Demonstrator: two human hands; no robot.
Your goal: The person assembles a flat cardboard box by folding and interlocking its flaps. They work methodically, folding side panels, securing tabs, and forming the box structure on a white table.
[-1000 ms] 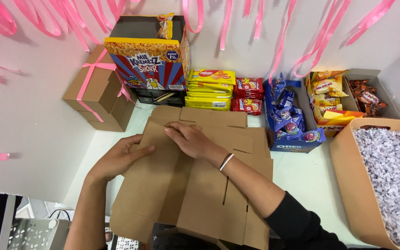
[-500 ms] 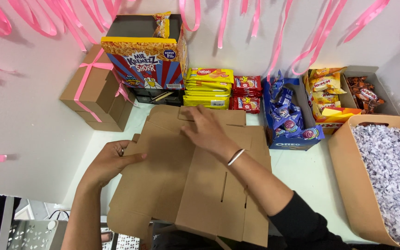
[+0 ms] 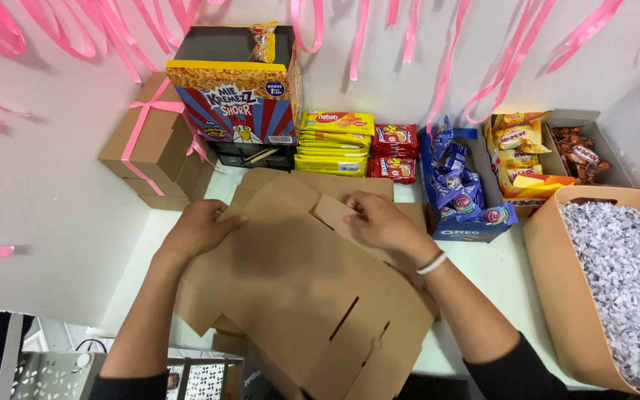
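Right now your flat cardboard box blank lies on the white table, spread from the middle toward the near edge, part of it hanging over that edge. Your left hand presses down on its left flap, fingers curled over the fold, and your right hand pinches a small upper flap between thumb and fingers. Both hands sit on top of the blank at its far end, so the near half lies loose.

Judging from that, the loose end could slide off the table if you push forward, and a fold forced against the slots could tear or crease the wrong way.

Just beyond your hands stand yellow wafer packs, red biscuit packs and a blue cookie box, near enough for a swinging flap to knock. A ribboned brown box sits left; a tub of shredded paper sits right.
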